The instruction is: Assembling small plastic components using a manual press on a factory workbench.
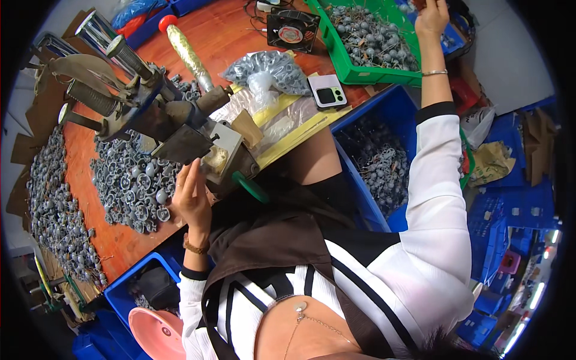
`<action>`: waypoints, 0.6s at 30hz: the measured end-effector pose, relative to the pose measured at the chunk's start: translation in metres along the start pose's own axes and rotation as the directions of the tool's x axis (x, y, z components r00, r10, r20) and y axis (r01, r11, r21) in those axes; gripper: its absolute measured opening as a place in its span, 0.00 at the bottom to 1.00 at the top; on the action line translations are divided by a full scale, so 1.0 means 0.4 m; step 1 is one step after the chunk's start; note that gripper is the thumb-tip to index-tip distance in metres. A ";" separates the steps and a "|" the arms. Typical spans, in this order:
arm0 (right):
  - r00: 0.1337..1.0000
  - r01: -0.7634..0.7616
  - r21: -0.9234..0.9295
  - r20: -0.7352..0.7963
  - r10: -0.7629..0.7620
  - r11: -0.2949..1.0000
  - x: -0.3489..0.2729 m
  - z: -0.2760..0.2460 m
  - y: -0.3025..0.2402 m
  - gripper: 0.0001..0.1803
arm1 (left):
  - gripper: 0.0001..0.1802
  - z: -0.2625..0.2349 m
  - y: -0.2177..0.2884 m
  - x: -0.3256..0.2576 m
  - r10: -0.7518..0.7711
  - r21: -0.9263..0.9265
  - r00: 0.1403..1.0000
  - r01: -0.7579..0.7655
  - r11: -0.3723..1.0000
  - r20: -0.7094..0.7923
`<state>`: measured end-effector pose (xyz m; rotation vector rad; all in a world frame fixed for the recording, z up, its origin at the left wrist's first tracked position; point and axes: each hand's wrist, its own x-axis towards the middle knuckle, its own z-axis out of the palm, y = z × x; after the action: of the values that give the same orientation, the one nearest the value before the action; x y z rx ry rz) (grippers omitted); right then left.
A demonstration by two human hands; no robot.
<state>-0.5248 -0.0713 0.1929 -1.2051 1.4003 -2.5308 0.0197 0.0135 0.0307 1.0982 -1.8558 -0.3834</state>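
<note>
My left hand [193, 198] is at the front of a bench-mounted hand press [174, 114], its fingers stretched upward and its fingertips beside the press's dark flat plate [183, 144]. Nothing shows clearly in that hand. The press has a long lever wrapped in yellowish film with a red ball knob [168, 23]. My right arm reaches far out to the upper right. There my right hand [431, 21] is above the far corner of a green tray [375, 77] of round grey parts with thin wires; its fingertips are cut off by the picture's edge.
Grey ring-shaped parts [129, 186] lie heaped left of the press, with wired grey parts [57, 210] beyond. A bag of grey parts [264, 69], a phone [327, 91] and a small fan [292, 30] lie behind. Blue bins [360, 186] and a pink basin [157, 333] stand beside me.
</note>
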 end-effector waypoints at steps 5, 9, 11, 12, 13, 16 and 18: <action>0.657 0.057 -0.651 0.595 0.463 0.757 0.036 -0.130 0.176 0.13 | 0.15 0.052 -0.006 0.004 0.133 0.014 0.989 -0.132 0.991 -0.058; 0.793 -0.038 -0.395 0.547 0.268 0.918 0.001 -0.106 0.129 0.14 | 0.11 0.063 -0.006 0.019 0.163 0.105 0.987 -0.163 0.981 0.006; 0.881 -0.063 -0.093 0.464 0.099 0.994 0.012 -0.083 0.084 0.13 | 0.11 0.059 -0.011 0.022 0.228 0.106 0.973 -0.229 0.968 0.017; 0.912 -0.256 0.171 0.369 0.179 0.952 0.014 -0.071 0.056 0.13 | 0.11 0.047 -0.007 0.025 0.213 0.055 0.976 -0.215 0.975 0.050; 0.905 -0.270 0.231 0.392 0.165 0.935 0.035 -0.087 0.044 0.13 | 0.10 0.026 -0.006 0.033 0.129 -0.054 0.986 -0.124 0.991 0.107; 0.795 -0.317 0.388 0.607 0.019 0.865 -0.003 -0.066 -0.049 0.13 | 0.15 -0.058 -0.066 0.077 0.129 -0.003 0.990 -0.129 0.992 0.063; 0.836 -0.264 0.314 0.546 0.054 0.912 -0.084 -0.033 -0.134 0.12 | 0.14 -0.143 -0.134 0.147 0.068 0.248 0.997 -0.057 0.967 -0.033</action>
<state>-0.4911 -0.0179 0.2070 -1.4655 0.7990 -1.9921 0.0847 -0.0543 0.0591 1.1994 -1.9325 -0.0927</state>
